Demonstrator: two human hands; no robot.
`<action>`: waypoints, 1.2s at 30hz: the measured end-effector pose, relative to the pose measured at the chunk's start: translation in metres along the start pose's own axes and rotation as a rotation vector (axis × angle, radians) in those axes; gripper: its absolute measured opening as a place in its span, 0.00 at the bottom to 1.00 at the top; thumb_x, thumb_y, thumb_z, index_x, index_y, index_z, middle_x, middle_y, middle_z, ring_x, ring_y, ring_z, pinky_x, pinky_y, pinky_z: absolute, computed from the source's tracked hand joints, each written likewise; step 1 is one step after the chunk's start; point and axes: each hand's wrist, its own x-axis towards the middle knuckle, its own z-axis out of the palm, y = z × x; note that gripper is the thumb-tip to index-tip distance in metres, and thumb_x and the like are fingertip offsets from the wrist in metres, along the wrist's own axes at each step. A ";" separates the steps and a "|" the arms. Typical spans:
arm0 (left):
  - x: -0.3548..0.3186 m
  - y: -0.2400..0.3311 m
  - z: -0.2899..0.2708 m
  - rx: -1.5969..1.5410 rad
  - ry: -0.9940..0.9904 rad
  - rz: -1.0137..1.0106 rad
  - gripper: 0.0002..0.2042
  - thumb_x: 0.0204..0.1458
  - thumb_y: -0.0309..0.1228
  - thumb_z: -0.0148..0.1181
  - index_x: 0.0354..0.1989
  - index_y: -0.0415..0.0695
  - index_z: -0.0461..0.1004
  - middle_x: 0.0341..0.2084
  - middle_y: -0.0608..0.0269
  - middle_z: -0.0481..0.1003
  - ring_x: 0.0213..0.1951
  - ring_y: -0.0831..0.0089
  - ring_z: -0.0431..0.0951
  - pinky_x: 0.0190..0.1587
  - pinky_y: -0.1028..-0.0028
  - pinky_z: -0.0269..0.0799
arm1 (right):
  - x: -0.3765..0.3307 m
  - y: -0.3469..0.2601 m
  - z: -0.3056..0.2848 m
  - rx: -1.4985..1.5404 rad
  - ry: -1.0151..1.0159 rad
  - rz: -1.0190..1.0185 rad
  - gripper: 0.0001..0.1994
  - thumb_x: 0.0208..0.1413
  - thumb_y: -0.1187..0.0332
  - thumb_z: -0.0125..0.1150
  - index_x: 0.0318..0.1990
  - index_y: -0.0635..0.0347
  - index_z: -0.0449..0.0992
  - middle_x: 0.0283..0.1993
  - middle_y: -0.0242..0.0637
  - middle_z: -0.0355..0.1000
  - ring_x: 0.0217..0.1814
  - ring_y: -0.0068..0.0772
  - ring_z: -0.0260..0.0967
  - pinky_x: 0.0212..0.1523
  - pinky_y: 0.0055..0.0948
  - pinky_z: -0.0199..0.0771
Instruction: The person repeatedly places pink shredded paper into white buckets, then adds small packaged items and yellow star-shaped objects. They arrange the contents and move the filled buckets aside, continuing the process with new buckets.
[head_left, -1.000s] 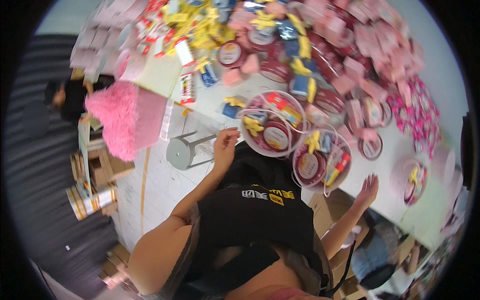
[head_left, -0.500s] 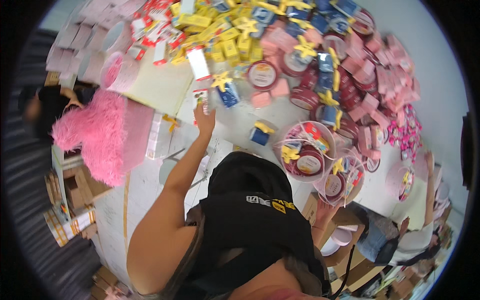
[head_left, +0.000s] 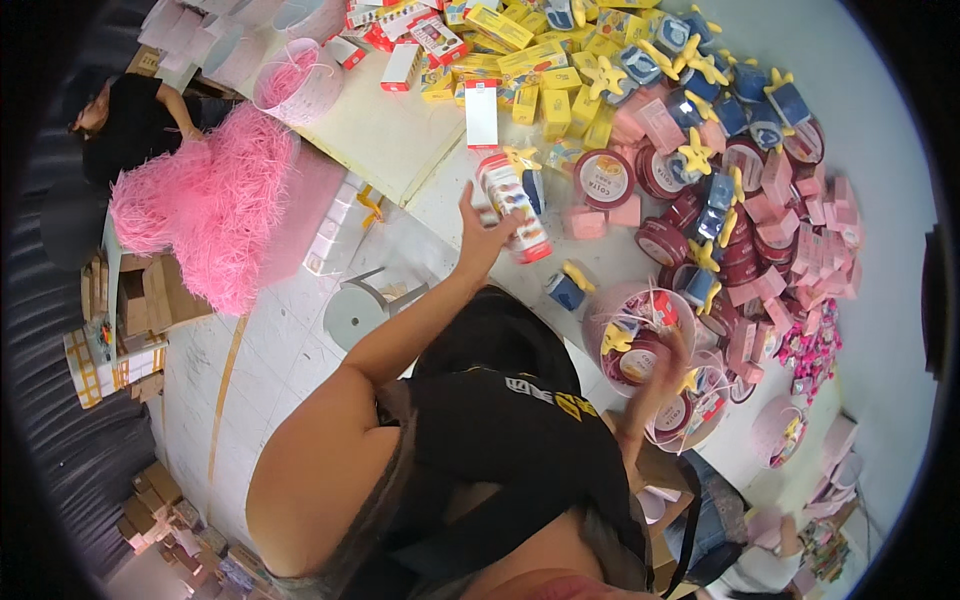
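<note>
The two near buckets are already stocked; a red-white box is held outside them in the left hand's fingers; the right hand's fingers (blurred) cannot be read.

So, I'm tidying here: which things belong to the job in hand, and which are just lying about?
Job, apparently:
red-and-white box, in the left hand
filled pink bucket, at the right hand
maroon tubs

Lying about:
gray stool
cardboard box
</note>
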 end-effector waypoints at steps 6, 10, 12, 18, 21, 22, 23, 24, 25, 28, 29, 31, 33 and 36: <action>-0.032 0.027 0.001 -0.372 -0.122 -0.474 0.48 0.48 0.53 0.68 0.69 0.58 0.38 0.52 0.52 0.62 0.49 0.57 0.72 0.47 0.52 0.77 | 0.024 -0.022 0.160 -0.048 -0.594 -0.243 0.36 0.49 0.68 0.72 0.64 0.63 0.61 0.62 0.44 0.66 0.62 0.37 0.65 0.59 0.36 0.68; 0.014 0.026 -0.059 -0.323 -0.194 -0.492 0.43 0.51 0.56 0.64 0.68 0.55 0.45 0.55 0.52 0.61 0.53 0.54 0.69 0.49 0.51 0.74 | 0.047 -0.016 0.194 0.197 -0.490 0.117 0.23 0.53 0.70 0.68 0.55 0.63 0.67 0.47 0.36 0.74 0.45 0.26 0.72 0.43 0.27 0.74; 0.081 0.009 -0.136 -0.091 -0.232 -0.157 0.29 0.56 0.51 0.59 0.63 0.50 0.63 0.50 0.61 0.68 0.52 0.64 0.71 0.52 0.60 0.73 | 0.052 -0.022 0.205 0.266 -0.439 0.194 0.16 0.57 0.71 0.65 0.51 0.60 0.70 0.41 0.30 0.73 0.37 0.17 0.68 0.37 0.21 0.72; 0.329 0.094 -0.357 1.140 0.640 0.744 0.38 0.44 0.47 0.70 0.60 0.36 0.65 0.53 0.41 0.70 0.57 0.45 0.69 0.61 0.53 0.62 | 0.048 -0.013 0.263 0.301 -0.275 0.245 0.15 0.56 0.70 0.66 0.49 0.59 0.71 0.41 0.29 0.74 0.35 0.17 0.69 0.33 0.20 0.71; 0.367 0.131 -0.397 1.606 0.693 0.942 0.35 0.44 0.42 0.70 0.59 0.36 0.67 0.52 0.43 0.72 0.55 0.48 0.71 0.60 0.51 0.62 | 0.029 -0.016 0.313 0.452 -0.073 0.387 0.16 0.57 0.67 0.65 0.51 0.58 0.72 0.41 0.27 0.74 0.38 0.17 0.69 0.33 0.21 0.69; 0.378 0.137 -0.410 1.619 0.564 0.857 0.31 0.45 0.40 0.68 0.57 0.37 0.68 0.50 0.44 0.74 0.53 0.49 0.72 0.58 0.51 0.63 | 0.017 -0.011 0.327 0.484 -0.009 0.441 0.17 0.58 0.66 0.63 0.54 0.57 0.72 0.43 0.26 0.74 0.40 0.16 0.69 0.32 0.20 0.69; 0.391 0.138 -0.417 1.625 0.441 0.768 0.28 0.46 0.38 0.66 0.55 0.38 0.70 0.48 0.46 0.75 0.51 0.49 0.74 0.57 0.51 0.64 | 0.015 -0.009 0.336 0.490 -0.004 0.448 0.17 0.58 0.67 0.63 0.54 0.57 0.72 0.44 0.26 0.74 0.41 0.16 0.69 0.32 0.20 0.69; 0.399 0.139 -0.433 1.644 0.315 0.675 0.25 0.47 0.36 0.65 0.54 0.39 0.72 0.46 0.47 0.76 0.48 0.50 0.76 0.55 0.51 0.65 | 0.010 -0.007 0.345 0.506 0.003 0.472 0.17 0.58 0.67 0.63 0.54 0.57 0.72 0.45 0.26 0.74 0.41 0.16 0.69 0.32 0.20 0.69; 0.405 0.136 -0.436 1.597 0.321 0.774 0.17 0.48 0.30 0.58 0.47 0.41 0.75 0.39 0.50 0.78 0.40 0.52 0.79 0.48 0.52 0.69 | 0.007 -0.008 0.359 0.536 0.003 0.491 0.17 0.58 0.68 0.62 0.55 0.56 0.72 0.46 0.26 0.74 0.42 0.16 0.69 0.32 0.19 0.69; 0.383 0.115 -0.393 1.441 0.106 0.959 0.13 0.47 0.26 0.53 0.43 0.41 0.76 0.36 0.52 0.77 0.39 0.53 0.78 0.43 0.56 0.73 | 0.008 -0.025 0.378 0.391 -0.001 0.401 0.15 0.59 0.71 0.61 0.53 0.55 0.72 0.43 0.26 0.75 0.40 0.17 0.72 0.30 0.18 0.72; 0.367 0.103 -0.377 1.325 0.078 1.160 0.12 0.47 0.26 0.55 0.41 0.43 0.76 0.35 0.53 0.77 0.39 0.53 0.78 0.42 0.56 0.74 | 0.009 -0.036 0.387 0.377 -0.006 0.340 0.15 0.59 0.71 0.61 0.53 0.56 0.72 0.43 0.26 0.75 0.39 0.16 0.71 0.31 0.19 0.71; 0.313 0.103 -0.317 1.318 -0.169 0.566 0.12 0.47 0.28 0.57 0.42 0.46 0.75 0.35 0.54 0.76 0.39 0.51 0.77 0.41 0.56 0.73 | 0.017 -0.038 0.392 0.371 0.018 0.369 0.12 0.58 0.70 0.62 0.49 0.56 0.71 0.42 0.27 0.72 0.38 0.16 0.66 0.33 0.20 0.67; 0.266 0.113 -0.281 1.167 -0.365 0.491 0.14 0.47 0.28 0.59 0.45 0.46 0.75 0.39 0.55 0.76 0.41 0.51 0.77 0.41 0.57 0.73 | 0.027 -0.046 0.399 0.324 -0.032 0.361 0.11 0.58 0.69 0.62 0.47 0.57 0.71 0.41 0.28 0.72 0.37 0.17 0.66 0.34 0.20 0.67; 0.232 0.131 -0.266 0.969 -0.290 0.691 0.19 0.48 0.28 0.60 0.51 0.46 0.72 0.46 0.56 0.75 0.42 0.51 0.78 0.41 0.58 0.74 | 0.038 -0.058 0.406 0.277 -0.032 0.253 0.12 0.58 0.70 0.63 0.47 0.58 0.70 0.42 0.31 0.74 0.39 0.18 0.68 0.36 0.20 0.67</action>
